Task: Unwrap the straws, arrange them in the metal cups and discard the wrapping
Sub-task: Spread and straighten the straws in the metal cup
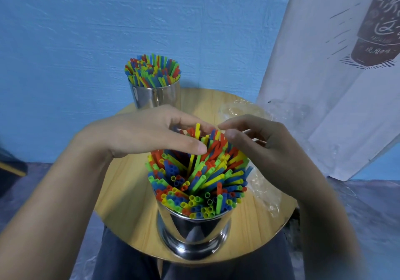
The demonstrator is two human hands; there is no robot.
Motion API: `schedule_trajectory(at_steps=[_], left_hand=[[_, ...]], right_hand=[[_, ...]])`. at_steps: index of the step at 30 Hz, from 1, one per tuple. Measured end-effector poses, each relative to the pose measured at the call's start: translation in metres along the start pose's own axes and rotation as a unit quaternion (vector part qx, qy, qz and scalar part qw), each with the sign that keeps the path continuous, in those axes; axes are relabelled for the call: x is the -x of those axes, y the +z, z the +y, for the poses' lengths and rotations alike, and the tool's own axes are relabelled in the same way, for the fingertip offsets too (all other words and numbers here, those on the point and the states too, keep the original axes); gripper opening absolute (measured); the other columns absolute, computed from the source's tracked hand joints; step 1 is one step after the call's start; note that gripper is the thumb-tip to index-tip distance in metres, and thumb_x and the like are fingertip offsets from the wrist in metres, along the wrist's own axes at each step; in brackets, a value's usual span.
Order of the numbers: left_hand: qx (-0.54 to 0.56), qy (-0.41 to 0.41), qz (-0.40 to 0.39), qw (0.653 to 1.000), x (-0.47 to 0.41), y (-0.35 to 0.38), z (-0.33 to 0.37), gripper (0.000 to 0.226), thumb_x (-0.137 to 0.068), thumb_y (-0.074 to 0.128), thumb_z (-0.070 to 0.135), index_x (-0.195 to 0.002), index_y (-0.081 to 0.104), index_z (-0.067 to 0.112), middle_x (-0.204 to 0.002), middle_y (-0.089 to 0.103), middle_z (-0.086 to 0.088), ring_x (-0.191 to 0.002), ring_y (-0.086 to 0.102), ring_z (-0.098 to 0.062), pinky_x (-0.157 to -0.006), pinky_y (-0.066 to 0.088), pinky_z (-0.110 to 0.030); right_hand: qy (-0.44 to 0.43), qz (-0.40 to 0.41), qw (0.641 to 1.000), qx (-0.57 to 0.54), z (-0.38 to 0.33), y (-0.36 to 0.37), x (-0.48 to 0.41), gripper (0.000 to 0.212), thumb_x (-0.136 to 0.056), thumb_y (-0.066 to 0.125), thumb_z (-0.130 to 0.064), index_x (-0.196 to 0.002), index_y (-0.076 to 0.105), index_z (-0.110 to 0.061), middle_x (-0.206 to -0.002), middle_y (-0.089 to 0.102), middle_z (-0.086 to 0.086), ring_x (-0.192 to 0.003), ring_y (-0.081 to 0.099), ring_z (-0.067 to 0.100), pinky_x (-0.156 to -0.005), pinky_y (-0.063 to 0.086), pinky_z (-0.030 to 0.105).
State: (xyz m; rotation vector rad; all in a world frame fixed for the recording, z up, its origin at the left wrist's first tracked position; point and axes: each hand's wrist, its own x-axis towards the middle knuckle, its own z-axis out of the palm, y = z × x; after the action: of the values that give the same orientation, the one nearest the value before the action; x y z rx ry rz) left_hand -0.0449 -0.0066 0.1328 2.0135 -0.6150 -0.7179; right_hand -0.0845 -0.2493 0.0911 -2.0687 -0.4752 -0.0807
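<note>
We judge the task to be mostly done. Our far cup (157, 96), in the upper middle of the frame, is packed with bare straws (152, 69) standing fairly even. Our near cup (192, 232), at lower centre, is just as full, but its straws (199, 182) fan out and lean at odd angles.

Both hands are over that untidy bunch. Our left hand (151, 132) lies across the tips with fingers and thumb nearly straight, touching them rather than gripping. Our right hand (270, 145) comes in from the right with loosely curved fingers. Its thumb and forefinger are at the straw tips, and we cannot tell whether they pinch one.

We see no wrapped straws. What seems left is tidying this bunch and throwing out the clear wrapping (266, 193), which lies crumpled on the round table (121, 188), right of the near cup.
</note>
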Motion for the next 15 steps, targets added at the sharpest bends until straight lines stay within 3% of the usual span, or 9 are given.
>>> schedule_trajectory(at_steps=[2,4,7,12,15], left_hand=[[-0.012,0.005,0.035,0.999,-0.001,0.0,-0.002,0.03,-0.094,0.067,0.021,-0.123,0.072,0.028,-0.108,0.079,0.007,-0.099,0.076,-0.012,-0.083,0.059,-0.022],[-0.039,0.008,0.071,0.997,-0.002,0.001,-0.003,0.027,-0.095,0.068,0.019,-0.12,0.074,0.027,-0.104,0.078,0.014,-0.097,0.074,-0.003,-0.085,0.057,-0.017],[-0.066,0.002,0.099,0.993,0.0,0.001,-0.002,0.026,-0.094,0.069,0.02,-0.118,0.074,0.028,-0.102,0.076,0.026,-0.095,0.071,0.006,-0.086,0.056,-0.014],[-0.064,-0.027,0.065,0.995,0.006,0.002,0.003,0.022,-0.089,0.073,0.031,-0.111,0.074,0.03,-0.097,0.079,0.012,-0.087,0.076,-0.005,-0.081,0.061,-0.022],[-0.083,-0.03,0.094,0.992,0.003,0.006,0.005,0.023,-0.082,0.079,0.039,-0.102,0.074,0.031,-0.095,0.078,0.013,-0.085,0.076,-0.006,-0.079,0.062,-0.027]], right_hand=[[0.028,-0.096,0.995,0.01,0.001,-0.004,0.003,0.03,-0.093,0.058,-0.055,-0.118,0.067,-0.041,-0.11,0.072,-0.018,-0.106,0.067,0.004,-0.086,0.055,0.021],[0.039,-0.135,0.99,0.005,0.0,-0.008,0.003,0.031,-0.096,0.06,-0.049,-0.125,0.065,-0.038,-0.115,0.072,-0.017,-0.111,0.067,0.005,-0.094,0.055,0.026],[0.046,-0.112,0.992,-0.036,-0.003,-0.008,0.0,0.021,-0.102,0.06,-0.031,-0.118,0.071,-0.025,-0.108,0.077,-0.008,-0.104,0.073,0.011,-0.093,0.059,0.035],[0.048,-0.079,0.994,-0.053,0.001,0.0,-0.01,0.017,-0.102,0.061,-0.022,-0.106,0.077,-0.019,-0.098,0.079,0.0,-0.094,0.076,0.016,-0.091,0.06,0.047],[0.046,-0.074,0.995,-0.058,0.0,0.002,-0.017,0.017,-0.102,0.061,-0.021,-0.104,0.077,-0.018,-0.096,0.079,0.001,-0.092,0.076,0.017,-0.09,0.06,0.047]])
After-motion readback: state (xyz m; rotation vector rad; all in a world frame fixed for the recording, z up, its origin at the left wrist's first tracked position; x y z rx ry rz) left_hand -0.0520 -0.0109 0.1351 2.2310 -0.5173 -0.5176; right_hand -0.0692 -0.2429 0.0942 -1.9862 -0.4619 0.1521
